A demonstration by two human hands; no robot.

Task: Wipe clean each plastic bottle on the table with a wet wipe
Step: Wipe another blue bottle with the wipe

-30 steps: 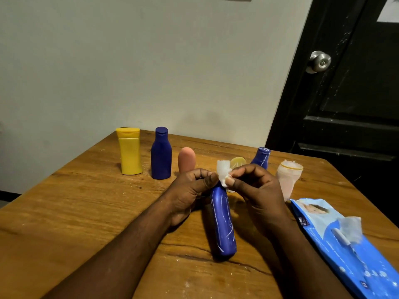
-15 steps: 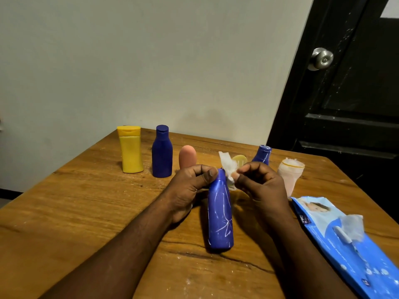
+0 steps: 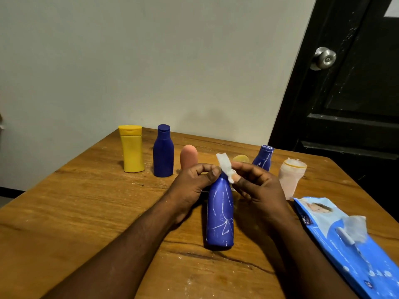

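Scribbled blue bottle (image 3: 220, 212), frame centre: likely light, stiff, slick; hold near neck. Left hand (image 3: 190, 188) grips neck; right hand (image 3: 259, 188) pinches wet wipe (image 3: 224, 164).

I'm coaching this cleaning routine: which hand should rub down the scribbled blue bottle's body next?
The right hand: it pinches the wet wipe at the top of the scribbled blue bottle. The left hand grips the neck, so it likely suits steadying.

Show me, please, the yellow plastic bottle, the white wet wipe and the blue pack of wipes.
Yellow plastic bottle (image 3: 132, 154): head view, middle of its body.
White wet wipe (image 3: 224, 164): head view, free upper end.
Blue pack of wipes (image 3: 372, 269): head view, lower blue front.
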